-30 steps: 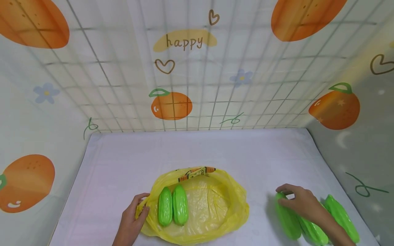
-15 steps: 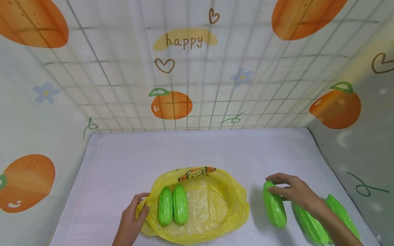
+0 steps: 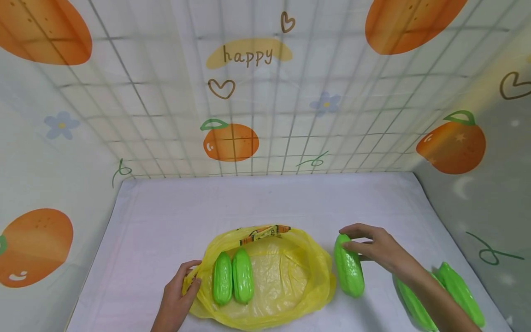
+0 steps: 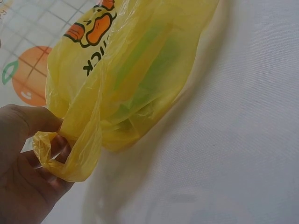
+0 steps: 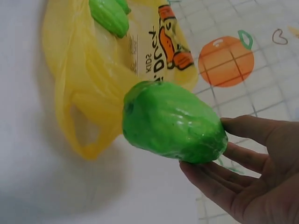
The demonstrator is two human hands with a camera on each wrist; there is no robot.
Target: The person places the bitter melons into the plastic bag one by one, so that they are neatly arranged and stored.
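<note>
White fabric backdrop, printed with orange fruits, hearts and grid lines, encloses the rear and both sides of a white-covered desk.

One translucent yellow plastic bag with a cartoon print rests on the desk, mouth upward and spread wide. Left hand: thumb and fingers curled on the bag's left edge, at the loop handle. This grip presumably steadies the bag and holds the mouth apart for access.

Right hand: thumb and fingers partly spread, pinching one end of a glossy, elongated green vegetable-shaped piece. This held piece is located just beside the bag's right side, above the desk. The end grip probably leaves the lower portion unobstructed, so that it can pass a rim without the fingers interfering.

Count, green pieces:
- Inside the bag: two, the left bagged piece and the right bagged piece, side by side against the left wall; this presumably conserves room.
- In the right hand: one.
- On the desk at far right: at least two, a near piece and an outer piece. The right forearm hides part of this group; the exact number cannot be confirmed.
</note>
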